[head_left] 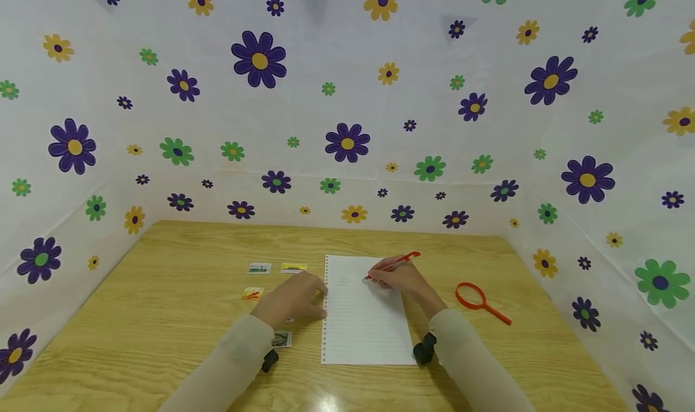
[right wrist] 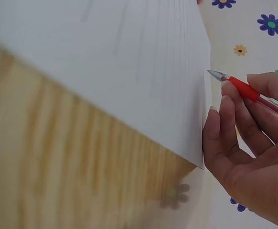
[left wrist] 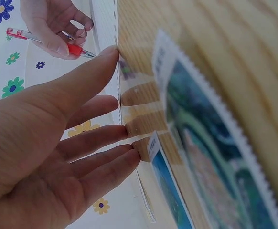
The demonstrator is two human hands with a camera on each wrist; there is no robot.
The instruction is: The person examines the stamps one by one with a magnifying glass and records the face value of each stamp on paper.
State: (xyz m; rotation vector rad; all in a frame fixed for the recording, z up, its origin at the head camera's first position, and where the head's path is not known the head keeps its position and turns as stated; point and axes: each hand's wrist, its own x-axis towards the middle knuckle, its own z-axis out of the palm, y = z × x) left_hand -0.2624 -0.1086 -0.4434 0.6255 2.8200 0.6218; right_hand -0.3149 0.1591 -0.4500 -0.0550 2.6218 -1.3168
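Observation:
A sheet of lined, hole-punched paper (head_left: 364,333) lies on the table, with faint marks near its top. My right hand (head_left: 403,278) pinches a red pen (right wrist: 244,88) between thumb and fingers. In the right wrist view the pen's metal tip points toward the sheet and the curled lower fingers rest by its edge. My left hand (head_left: 293,298) lies at the sheet's punched left edge. Its fingers are fairly straight, the fingertips touching down along that edge in the left wrist view. Beside this hand, a postage stamp (left wrist: 215,148) with a perforated border shows large.
More stamps lie around the left hand: a pale one (head_left: 259,268), a yellow one (head_left: 294,267) and an orange one (head_left: 252,293). A red magnifying glass (head_left: 496,313) lies right of the right hand. Flower-printed cloth (head_left: 304,110) walls the wooden table (head_left: 163,315) at back and sides.

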